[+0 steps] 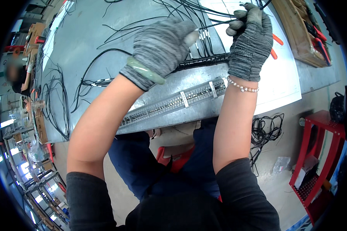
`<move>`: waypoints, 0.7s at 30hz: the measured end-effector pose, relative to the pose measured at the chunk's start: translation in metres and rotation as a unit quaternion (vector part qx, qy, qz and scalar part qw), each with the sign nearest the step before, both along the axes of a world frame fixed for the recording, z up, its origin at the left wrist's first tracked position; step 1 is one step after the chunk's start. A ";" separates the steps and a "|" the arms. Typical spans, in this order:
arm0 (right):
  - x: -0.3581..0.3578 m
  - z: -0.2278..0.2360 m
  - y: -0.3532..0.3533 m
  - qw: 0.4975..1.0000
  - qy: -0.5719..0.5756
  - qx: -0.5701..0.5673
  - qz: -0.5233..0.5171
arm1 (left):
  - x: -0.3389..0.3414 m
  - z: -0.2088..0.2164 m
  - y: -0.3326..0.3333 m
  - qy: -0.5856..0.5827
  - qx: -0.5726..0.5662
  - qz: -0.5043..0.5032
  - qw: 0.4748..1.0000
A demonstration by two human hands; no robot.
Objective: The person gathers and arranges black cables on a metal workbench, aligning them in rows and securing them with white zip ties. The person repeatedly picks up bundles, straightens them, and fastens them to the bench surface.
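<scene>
In the head view, the left hand [164, 46], in a grey knitted glove, is hovering over the table [85, 36] with its fingers bent and its thumb close to them. It is blurring, so I cannot tell whether it is gripping anything; its fingertips are lying just beside one end of a black wire [218, 24]. The right hand [252, 38], gloved alike, is curling its fingers nearly closed and is holding that wire, which is stretching between the two hands above the table.

Below the hands, a thick black cable bundle [204, 61] is running across the tabletop, and several thin wires with white sleeves [206, 34] are branching up from it. Nearer the person, a long terminal strip [169, 104] is lying aslant along the table's edge. A large white paper sheet [279, 84] is spreading under the right hand, where two red handles [274, 53] are sticking out beside the glove. A wooden box [302, 57] is standing at the far right of the table, holding tools. Loose black wires [56, 104] are lying at the left end.
</scene>
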State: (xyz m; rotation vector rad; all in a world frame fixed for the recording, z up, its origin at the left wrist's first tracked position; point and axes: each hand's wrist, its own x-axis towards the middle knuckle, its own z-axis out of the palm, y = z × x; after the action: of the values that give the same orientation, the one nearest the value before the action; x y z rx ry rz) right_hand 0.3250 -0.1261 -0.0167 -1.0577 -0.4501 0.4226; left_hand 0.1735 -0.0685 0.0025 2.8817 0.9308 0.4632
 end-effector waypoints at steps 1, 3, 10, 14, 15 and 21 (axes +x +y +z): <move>-0.004 0.010 -0.001 1.000 0.008 -0.006 -0.014 | -0.006 -0.003 0.000 0.015 -0.012 0.021 1.000; -0.004 0.006 -0.001 0.999 0.011 0.033 -0.019 | -0.018 -0.011 0.001 0.028 -0.028 0.054 0.998; -0.005 0.014 -0.006 0.995 0.021 0.098 -0.010 | -0.051 -0.044 0.000 0.003 -0.033 0.111 0.993; 0.001 0.015 -0.010 0.994 0.021 0.111 -0.004 | -0.038 -0.015 -0.015 -0.030 -0.119 0.073 0.990; 0.000 0.016 -0.011 0.990 0.021 0.137 -0.014 | -0.035 -0.015 -0.019 -0.046 -0.069 0.038 0.996; 0.035 0.000 -0.020 0.957 0.097 0.268 0.053 | -0.057 -0.072 0.005 0.054 -0.046 0.124 0.990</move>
State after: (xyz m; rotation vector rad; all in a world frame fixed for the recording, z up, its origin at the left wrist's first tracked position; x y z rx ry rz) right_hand 0.3603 -0.1466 -0.0164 -0.4621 -0.4147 0.4618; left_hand 0.1161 -0.0638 -0.0694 2.7418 1.3013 0.2745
